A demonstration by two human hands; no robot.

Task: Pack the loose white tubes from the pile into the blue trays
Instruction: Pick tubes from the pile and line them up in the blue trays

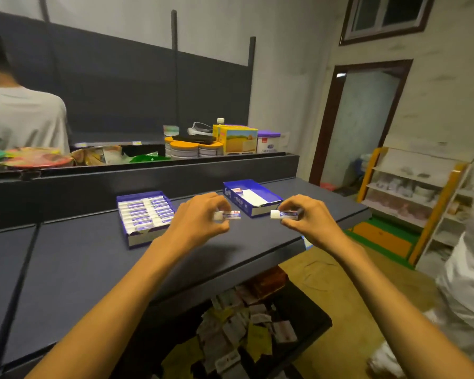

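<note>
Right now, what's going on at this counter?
A person is packing tubes. The left hand pinches one white tube, and the right hand pinches another tube, both held above the dark counter. The left blue tray looks nearly full; the right blue tray holds only a couple at its far end.

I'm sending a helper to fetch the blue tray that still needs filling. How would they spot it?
On the dark grey counter sit two blue trays. Take the right tray, beyond the right hand. Unlike the left tray, packed with tubes, it is nearly empty.
</note>
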